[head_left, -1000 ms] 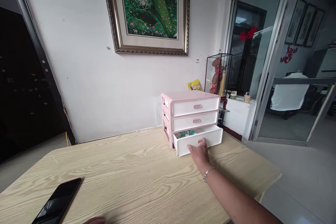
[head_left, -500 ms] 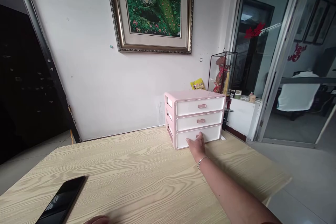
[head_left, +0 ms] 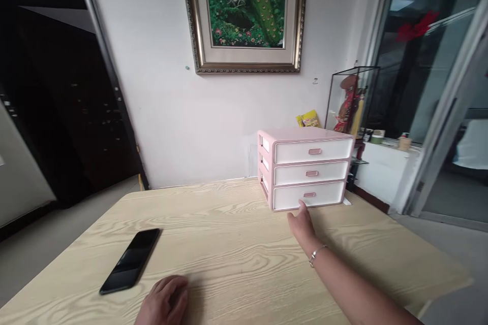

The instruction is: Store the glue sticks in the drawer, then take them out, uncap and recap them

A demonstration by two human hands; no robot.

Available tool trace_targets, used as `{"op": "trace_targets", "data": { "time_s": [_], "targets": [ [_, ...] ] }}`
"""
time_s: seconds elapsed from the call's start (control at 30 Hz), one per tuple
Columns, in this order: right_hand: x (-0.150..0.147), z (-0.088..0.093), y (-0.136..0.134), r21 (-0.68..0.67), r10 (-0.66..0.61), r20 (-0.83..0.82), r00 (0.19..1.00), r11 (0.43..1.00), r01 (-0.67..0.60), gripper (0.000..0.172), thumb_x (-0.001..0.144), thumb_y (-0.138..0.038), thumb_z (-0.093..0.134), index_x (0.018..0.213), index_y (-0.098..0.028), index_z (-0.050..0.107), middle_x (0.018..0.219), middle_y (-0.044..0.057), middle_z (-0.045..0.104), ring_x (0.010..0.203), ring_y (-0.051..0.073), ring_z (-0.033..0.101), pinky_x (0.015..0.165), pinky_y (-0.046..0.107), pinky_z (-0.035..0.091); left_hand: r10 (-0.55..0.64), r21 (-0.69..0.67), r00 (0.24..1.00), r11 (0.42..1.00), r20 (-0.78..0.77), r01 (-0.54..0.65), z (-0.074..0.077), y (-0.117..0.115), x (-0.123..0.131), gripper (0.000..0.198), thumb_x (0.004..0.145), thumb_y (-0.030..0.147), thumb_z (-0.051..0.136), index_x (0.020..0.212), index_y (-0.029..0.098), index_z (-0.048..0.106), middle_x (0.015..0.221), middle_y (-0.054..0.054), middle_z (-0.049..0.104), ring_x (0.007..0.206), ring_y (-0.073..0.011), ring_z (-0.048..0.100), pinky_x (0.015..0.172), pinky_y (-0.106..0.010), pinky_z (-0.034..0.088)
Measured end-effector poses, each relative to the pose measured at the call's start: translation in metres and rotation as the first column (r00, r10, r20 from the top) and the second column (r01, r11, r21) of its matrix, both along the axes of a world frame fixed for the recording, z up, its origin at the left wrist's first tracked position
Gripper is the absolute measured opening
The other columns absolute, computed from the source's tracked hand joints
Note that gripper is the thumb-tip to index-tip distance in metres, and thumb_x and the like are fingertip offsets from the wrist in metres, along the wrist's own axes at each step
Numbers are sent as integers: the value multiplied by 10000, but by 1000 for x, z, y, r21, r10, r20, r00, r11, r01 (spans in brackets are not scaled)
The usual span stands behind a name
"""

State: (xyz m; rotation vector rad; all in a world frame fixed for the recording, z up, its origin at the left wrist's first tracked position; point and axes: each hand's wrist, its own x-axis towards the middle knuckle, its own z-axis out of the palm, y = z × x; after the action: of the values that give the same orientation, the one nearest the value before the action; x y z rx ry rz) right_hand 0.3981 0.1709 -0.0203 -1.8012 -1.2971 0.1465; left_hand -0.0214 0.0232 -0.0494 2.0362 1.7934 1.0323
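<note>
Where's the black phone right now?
In the head view, the black smartphone lies on the wood-grain table, just beyond and left of the left hand.

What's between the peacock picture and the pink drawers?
In the head view, a yellow packet pokes up behind the pink drawers, under the peacock picture.

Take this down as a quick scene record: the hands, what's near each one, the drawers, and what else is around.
right hand: empty, fingers at the bottom drawer, contact unclear
left hand: empty, on the wood-grain table, beside a black smartphone
drawers: pink and white three-drawer organizer, all shut
wrist: silver bracelet on the right
wall: framed peacock picture above
</note>
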Motion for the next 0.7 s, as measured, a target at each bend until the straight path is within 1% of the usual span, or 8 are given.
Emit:
{"op": "trace_targets", "data": {
  "time_s": [0.07, 0.13, 0.23, 0.33, 0.43, 0.57, 0.63, 0.7],
  "targets": [
    [-28, -1, -18, -28, 83, -76, 994, 996, -86, 710, 776, -232, 496, 1473, -159, 384, 1100, 140, 694, 945, 268, 688, 800, 359, 524, 49, -42, 994, 998, 101, -45, 8, -5, 9, 289, 855, 421, 578, 997, 243, 757, 1085, -71, 760, 1058, -268, 702, 927, -372, 560],
    [-57, 5, -37, -55, 210, -244, 947, 972, -230, 709, 766, -248, 502, 1467, -201, 410, 970, 86, 715, 856, 250, 692, 714, 344, 530, 108, -116, 964, 990, 245, -82, 22, -9, 19, 360, 850, 418, 579, 1107, 215, 728, 1135, -90, 748, 1008, -262, 716, 877, -367, 569],
    [-96, 28, -61, -22, 383, -551, 742, 881, -472, 749, 726, -265, 529, 1468, -232, 431, 831, 37, 701, 742, 220, 667, 605, 308, 500, 97, -151, 866, 988, 490, -25, 55, -9, 39, 487, 834, 381, 607, 1282, 195, 647, 1150, -110, 734, 991, -249, 707, 825, -347, 557],
    [-124, 59, -76, 119, 454, -784, 424, 780, -614, 848, 654, -211, 556, 1490, -228, 420, 759, 12, 670, 639, 170, 608, 531, 247, 412, -7, -95, 649, 988, 761, 122, 95, -2, 57, 660, 811, 293, 642, 1447, 195, 501, 1016, -92, 737, 825, -191, 690, 686, -290, 522],
    [-141, 91, -81, 328, 535, -836, 119, 663, -672, 916, 630, -156, 566, 1524, -238, 381, 694, -23, 625, 558, 121, 497, 491, 213, 296, -176, 63, 323, 941, 930, 332, 132, 9, 67, 838, 766, 146, 638, 1545, 240, 343, 735, 11, 658, 565, -99, 535, 503, -200, 380],
    [-150, 132, -80, 600, 651, -726, -223, 440, -668, 875, 713, -125, 588, 1541, -285, 355, 593, -79, 491, 510, 91, 323, 501, 220, 223, -378, 335, 16, 839, 926, 428, 167, 20, 71, 915, 754, 84, 641, 1567, 303, 283, 594, 68, 520, 474, -63, 344, 413, -146, 226],
    [-148, 150, -81, 691, 684, -647, -337, 339, -638, 814, 776, -142, 599, 1537, -310, 365, 553, -96, 409, 497, 91, 249, 501, 229, 209, -489, 475, -91, 760, 868, 445, 179, 22, 71, 850, 816, 145, 652, 1560, 344, 291, 560, 84, 447, 461, -56, 257, 408, -137, 205],
    [-145, 166, -85, 753, 713, -574, -403, 267, -601, 756, 833, -184, 611, 1534, -333, 370, 520, -107, 337, 488, 95, 188, 488, 234, 194, -583, 582, -163, 664, 796, 468, 187, 24, 71, 812, 850, 175, 644, 1549, 394, 296, 534, 98, 381, 447, -56, 182, 408, -137, 204]
  ]
}}
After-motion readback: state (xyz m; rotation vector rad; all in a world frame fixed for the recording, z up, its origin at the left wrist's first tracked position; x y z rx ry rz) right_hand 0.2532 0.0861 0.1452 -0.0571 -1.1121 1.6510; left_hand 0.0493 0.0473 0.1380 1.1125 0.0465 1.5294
